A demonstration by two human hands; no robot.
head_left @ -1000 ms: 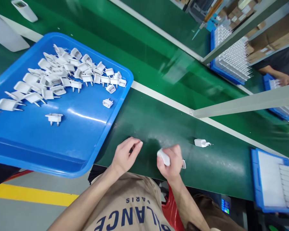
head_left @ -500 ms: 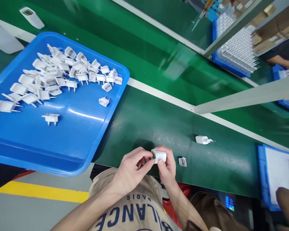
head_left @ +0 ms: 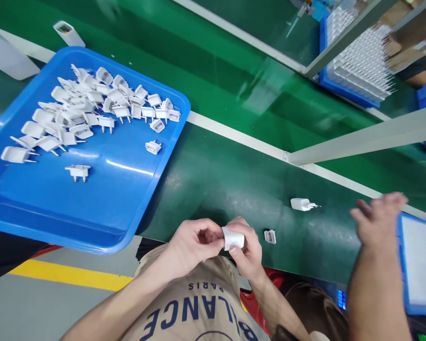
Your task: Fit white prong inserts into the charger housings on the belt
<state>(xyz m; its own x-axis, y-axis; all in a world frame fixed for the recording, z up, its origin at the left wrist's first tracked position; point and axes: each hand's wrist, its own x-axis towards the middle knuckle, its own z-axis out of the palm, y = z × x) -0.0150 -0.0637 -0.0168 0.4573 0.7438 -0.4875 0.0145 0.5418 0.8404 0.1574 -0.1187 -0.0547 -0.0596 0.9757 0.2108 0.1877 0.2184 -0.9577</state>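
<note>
Both my hands meet over the near edge of the green belt [head_left: 216, 184]. My right hand [head_left: 249, 251] grips a small white charger housing [head_left: 233, 238] between thumb and fingers. My left hand [head_left: 194, 244] is closed against the housing's left end, pinching it. A small white cap piece [head_left: 270, 236] lies on the belt just right of my right hand. Farther right lies a finished white plug with prongs [head_left: 303, 204]. A blue tray [head_left: 102, 199] at the left holds a heap of several white plug parts [head_left: 88, 109].
Another person's hand and forearm [head_left: 376, 227] reach in from the lower right beside a blue tray with a white sheet [head_left: 417, 260]. Blue racks of white parts [head_left: 358, 57] stand beyond a grey rail [head_left: 362, 137]. A white block [head_left: 7, 57] sits at the far left.
My hands came together on the white housing and the cap piece now lies on the belt. Another person's arm has moved in from the lower right. The view shifted slightly.
</note>
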